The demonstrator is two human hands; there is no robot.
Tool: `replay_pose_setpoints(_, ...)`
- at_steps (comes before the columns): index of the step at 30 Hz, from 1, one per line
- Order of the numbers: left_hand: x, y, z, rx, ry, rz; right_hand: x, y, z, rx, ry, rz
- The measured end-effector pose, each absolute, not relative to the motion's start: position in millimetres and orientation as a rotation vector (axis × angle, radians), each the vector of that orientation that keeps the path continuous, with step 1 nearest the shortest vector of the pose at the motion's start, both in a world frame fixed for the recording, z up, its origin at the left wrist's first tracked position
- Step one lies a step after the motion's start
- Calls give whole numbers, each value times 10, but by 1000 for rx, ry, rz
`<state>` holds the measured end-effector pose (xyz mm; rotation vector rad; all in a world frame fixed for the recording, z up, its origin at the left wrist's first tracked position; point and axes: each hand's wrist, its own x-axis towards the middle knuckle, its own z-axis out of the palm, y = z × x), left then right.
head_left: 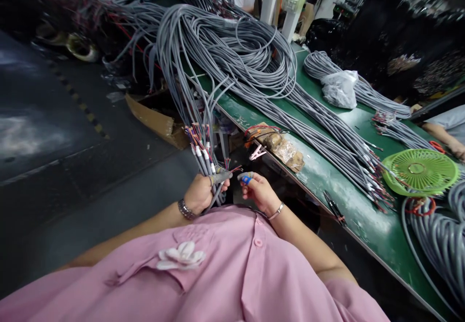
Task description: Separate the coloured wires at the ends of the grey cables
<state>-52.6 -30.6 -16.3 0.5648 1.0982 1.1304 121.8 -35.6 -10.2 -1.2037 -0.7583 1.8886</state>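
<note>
My left hand (201,192) is closed round a bunch of grey cables (203,160) whose stripped ends show thin coloured wires. The bunch hangs down from a big heap of grey cable (232,53) on the green table (327,176). My right hand (258,190) is a little to the right, fingers curled, with taped fingertips pinched near a small blue piece I cannot make out. It is close to the cable ends but apart from them. A watch is on my left wrist and a bracelet on my right.
On the table lie more cable bundles (345,147), a green plastic basket (421,171), a plastic bag (339,88), black pliers (334,208) and a taped wooden block (281,147). Another person's arm (445,135) rests at the far right. A cardboard box (156,121) sits on the floor.
</note>
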Motion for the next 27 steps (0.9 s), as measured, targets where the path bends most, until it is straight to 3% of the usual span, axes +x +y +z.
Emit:
replay_pose_setpoints(4, -499, -334, -175, 639, 1144, 1085, 1138, -349, -75, -1186, -894, 1911)
replay_pose_setpoints(10, -442, -390, -235, 799, 1226, 1046, 1001, -268, -94, -1386, -1210, 1437)
replay_pose_setpoints(19, -475, -378, -282, 860, 1166, 1023, 1029, -279, -91, -1368, -1135, 1599)
replay_pose_setpoints(27, -597, -318, -281, 885, 1031, 645, 1030, -236, -120, -1191, -1320, 1545)
